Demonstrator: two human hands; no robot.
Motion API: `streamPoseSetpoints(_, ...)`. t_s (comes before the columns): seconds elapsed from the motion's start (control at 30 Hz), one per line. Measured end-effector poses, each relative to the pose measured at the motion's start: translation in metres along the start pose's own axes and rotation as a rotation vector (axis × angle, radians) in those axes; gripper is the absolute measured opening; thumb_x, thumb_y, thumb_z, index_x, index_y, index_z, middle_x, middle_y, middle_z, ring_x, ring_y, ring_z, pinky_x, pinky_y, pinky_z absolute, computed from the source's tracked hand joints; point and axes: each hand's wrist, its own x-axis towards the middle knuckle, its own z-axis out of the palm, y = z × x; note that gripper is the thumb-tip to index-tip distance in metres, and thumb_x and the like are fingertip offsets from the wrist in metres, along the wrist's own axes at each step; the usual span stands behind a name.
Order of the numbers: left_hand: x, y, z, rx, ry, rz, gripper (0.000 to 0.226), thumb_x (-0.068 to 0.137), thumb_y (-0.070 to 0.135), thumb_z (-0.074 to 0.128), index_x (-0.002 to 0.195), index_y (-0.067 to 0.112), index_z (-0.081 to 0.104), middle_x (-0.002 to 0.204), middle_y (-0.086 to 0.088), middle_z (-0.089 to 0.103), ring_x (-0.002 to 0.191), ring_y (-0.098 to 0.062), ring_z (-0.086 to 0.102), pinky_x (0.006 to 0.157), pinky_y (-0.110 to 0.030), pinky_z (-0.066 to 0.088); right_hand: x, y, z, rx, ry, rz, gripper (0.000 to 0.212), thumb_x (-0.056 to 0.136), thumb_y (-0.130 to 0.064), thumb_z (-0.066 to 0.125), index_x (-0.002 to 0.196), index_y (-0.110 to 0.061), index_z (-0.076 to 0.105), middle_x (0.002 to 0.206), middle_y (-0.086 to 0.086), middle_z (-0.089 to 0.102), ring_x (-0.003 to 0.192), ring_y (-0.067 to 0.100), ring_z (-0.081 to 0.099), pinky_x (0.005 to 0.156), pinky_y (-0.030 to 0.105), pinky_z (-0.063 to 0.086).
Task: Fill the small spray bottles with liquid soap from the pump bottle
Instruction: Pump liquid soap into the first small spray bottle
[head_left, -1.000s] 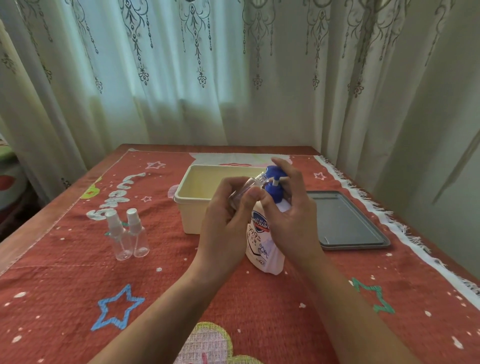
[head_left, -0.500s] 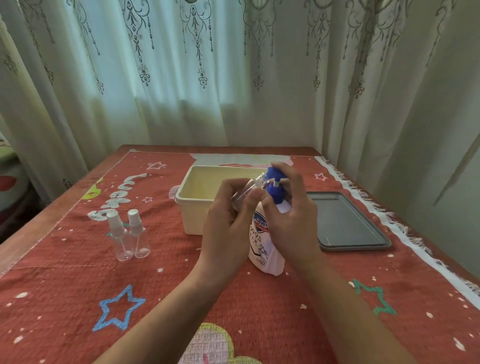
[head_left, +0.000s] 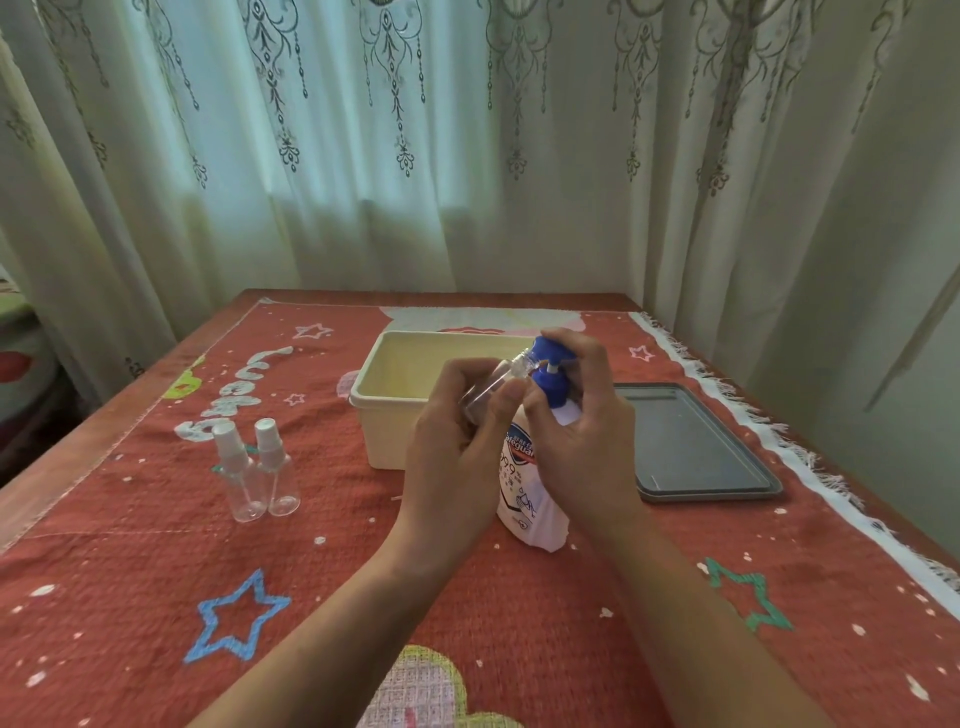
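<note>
My left hand (head_left: 452, 452) pinches a small spray bottle (head_left: 488, 387), light, clear, likely slick, best held round its body, tilted mouth-to-nozzle at the pump bottle (head_left: 522, 467); my right hand (head_left: 587, 441) curls over the blue pump head (head_left: 548, 352); cream tub (head_left: 374, 415) crowds just behind, grey tray (head_left: 696, 447) right; room to move lies toward me.

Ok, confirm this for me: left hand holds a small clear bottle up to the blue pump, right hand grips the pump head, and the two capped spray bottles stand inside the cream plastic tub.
Not inside. In the head view the two capped clear spray bottles stand on the red patterned cloth, left of the cream plastic tub. The rest holds.
</note>
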Motion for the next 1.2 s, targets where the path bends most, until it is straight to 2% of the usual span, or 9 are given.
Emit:
streamPoseSetpoints(0.17, -0.0015, 0.0013, 0.0005, -0.022, -0.001, -0.012, 0.016, 0.095, 0.03, 0.061, 0.104, 0.016, 0.062, 0.078, 0.016, 0.066, 0.064, 0.002, 0.059, 0.059, -0.013, 0.044, -0.001, -0.0004, 0.0004, 0.004, -0.007, -0.005, 0.04, 0.094, -0.014, 0.062, 0.129, -0.027, 0.049, 0.112, -0.005, 0.067, 0.097, 0.008, 0.067, 0.085, 0.031, 0.057)
streamPoseSetpoints(0.3, 0.0, 0.0023, 0.0022, -0.014, 0.011, -0.025, 0.012, 0.095, 0.027, 0.062, 0.103, 0.018, 0.061, 0.087, 0.011, 0.069, 0.074, -0.003, 0.065, 0.063, -0.019, 0.051, -0.0008, -0.0019, -0.0012, 0.007, -0.011, 0.023, 0.051, 0.093, -0.015, 0.064, 0.132, -0.043, 0.045, 0.107, -0.014, 0.065, 0.093, 0.002, 0.065, 0.08, 0.018, 0.053)
streamPoseSetpoints(0.37, -0.0013, 0.0018, 0.002, 0.002, 0.014, -0.029, 0.011, 0.095, 0.027, 0.063, 0.103, 0.019, 0.061, 0.089, 0.011, 0.07, 0.077, -0.005, 0.067, 0.066, -0.022, 0.053, -0.0002, -0.0012, -0.0017, 0.027, -0.015, 0.015, 0.045, 0.093, -0.012, 0.064, 0.127, -0.038, 0.048, 0.105, -0.014, 0.065, 0.09, 0.001, 0.066, 0.077, 0.018, 0.054)
streamPoseSetpoints(0.47, -0.0035, -0.0003, 0.0008, 0.004, 0.018, -0.042, 0.013, 0.095, 0.029, 0.063, 0.104, 0.019, 0.061, 0.088, 0.007, 0.071, 0.079, -0.009, 0.068, 0.069, -0.033, 0.056, 0.0008, -0.0004, -0.0007, 0.033, 0.001, -0.001, 0.037, 0.093, -0.009, 0.065, 0.123, -0.026, 0.052, 0.107, -0.008, 0.067, 0.094, 0.008, 0.067, 0.083, 0.032, 0.056)
streamPoseSetpoints(0.53, -0.0042, -0.0005, 0.0004, 0.007, 0.013, -0.038, 0.013, 0.095, 0.028, 0.063, 0.104, 0.019, 0.061, 0.086, 0.007, 0.07, 0.074, -0.007, 0.066, 0.064, -0.031, 0.054, 0.0003, 0.0001, 0.0002, 0.026, 0.002, -0.006, 0.037, 0.093, -0.011, 0.066, 0.123, -0.026, 0.052, 0.106, -0.008, 0.067, 0.095, 0.01, 0.067, 0.082, 0.037, 0.056)
streamPoseSetpoints(0.67, -0.0016, 0.0026, 0.0016, 0.004, 0.013, -0.019, 0.012, 0.096, 0.025, 0.063, 0.104, 0.017, 0.061, 0.086, 0.011, 0.069, 0.074, -0.004, 0.065, 0.064, -0.019, 0.05, -0.0004, -0.0003, 0.0, -0.01, -0.003, 0.009, 0.05, 0.093, -0.015, 0.065, 0.132, -0.04, 0.046, 0.107, -0.012, 0.066, 0.093, 0.005, 0.065, 0.079, 0.028, 0.056)
streamPoseSetpoints(0.97, -0.0048, 0.0011, 0.0016, -0.007, 0.011, -0.042, 0.014, 0.094, 0.027, 0.063, 0.105, 0.018, 0.061, 0.088, 0.008, 0.071, 0.077, -0.006, 0.068, 0.066, -0.021, 0.053, 0.0, 0.0005, -0.0006, 0.01, -0.01, -0.006, 0.039, 0.094, -0.014, 0.065, 0.125, -0.031, 0.05, 0.108, -0.008, 0.067, 0.094, 0.009, 0.066, 0.081, 0.037, 0.056)
streamPoseSetpoints(1.1, -0.002, 0.0022, 0.0024, 0.009, 0.018, -0.029, 0.015, 0.095, 0.029, 0.063, 0.105, 0.019, 0.061, 0.089, 0.007, 0.07, 0.079, -0.011, 0.068, 0.068, -0.032, 0.056, -0.0008, 0.0003, -0.0012, -0.004, -0.012, 0.012, 0.053, 0.094, -0.017, 0.066, 0.133, -0.044, 0.043, 0.109, -0.012, 0.066, 0.095, 0.005, 0.065, 0.081, 0.026, 0.055)
streamPoseSetpoints(1.2, -0.0028, 0.0012, 0.0021, 0.016, 0.015, -0.03, 0.015, 0.094, 0.03, 0.062, 0.105, 0.019, 0.06, 0.089, 0.007, 0.07, 0.08, -0.01, 0.068, 0.068, -0.031, 0.057, 0.0004, 0.0007, -0.001, 0.014, -0.012, 0.001, 0.043, 0.094, -0.015, 0.066, 0.127, -0.035, 0.048, 0.107, -0.01, 0.066, 0.093, 0.005, 0.066, 0.08, 0.028, 0.057)
